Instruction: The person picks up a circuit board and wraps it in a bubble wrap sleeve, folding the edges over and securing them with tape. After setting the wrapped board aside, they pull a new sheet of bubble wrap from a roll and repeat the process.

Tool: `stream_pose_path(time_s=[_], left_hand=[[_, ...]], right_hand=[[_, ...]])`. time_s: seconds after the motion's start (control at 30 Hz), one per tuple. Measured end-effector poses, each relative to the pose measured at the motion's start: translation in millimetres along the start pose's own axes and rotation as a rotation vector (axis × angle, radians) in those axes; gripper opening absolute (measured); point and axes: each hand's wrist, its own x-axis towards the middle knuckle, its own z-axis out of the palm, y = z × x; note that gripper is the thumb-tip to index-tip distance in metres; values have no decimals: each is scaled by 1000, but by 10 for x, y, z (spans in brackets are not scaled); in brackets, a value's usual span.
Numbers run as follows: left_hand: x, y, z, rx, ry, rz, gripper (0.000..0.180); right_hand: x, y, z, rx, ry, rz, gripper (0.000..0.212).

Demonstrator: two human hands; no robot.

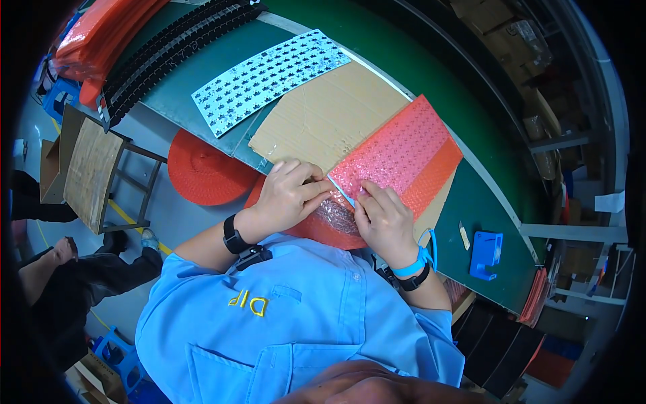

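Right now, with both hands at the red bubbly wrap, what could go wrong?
The white edge peeking out between the left hand and right hand might snag the red bubble wrap. The pale board with dark marks lies uncovered, so a bump could perhaps scratch it.

The bubble wrap (405, 149) is red, the panel (272, 81) pale blue with rows of dark marks, the cardboard (316, 121) tan.

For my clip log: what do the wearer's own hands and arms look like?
The left hand is ungloved, with a boxy black wristband. The right hand, also ungloved, has a blue wrist strap with a thin cord loop, plus a dark band beside it. Blue sleeves end around the elbows.
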Motion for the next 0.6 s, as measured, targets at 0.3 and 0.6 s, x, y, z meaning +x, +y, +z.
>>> stream_pose_path(time_s=[0.3,0.6], left_hand=[[-11,-12,-3,-10,1,16,18],[7,15,-20,-10,12,24,16]], right_hand=[[-35,-32,32,-48,-36,-68,14],[-85,-18,97,-62,8,-69,11]])
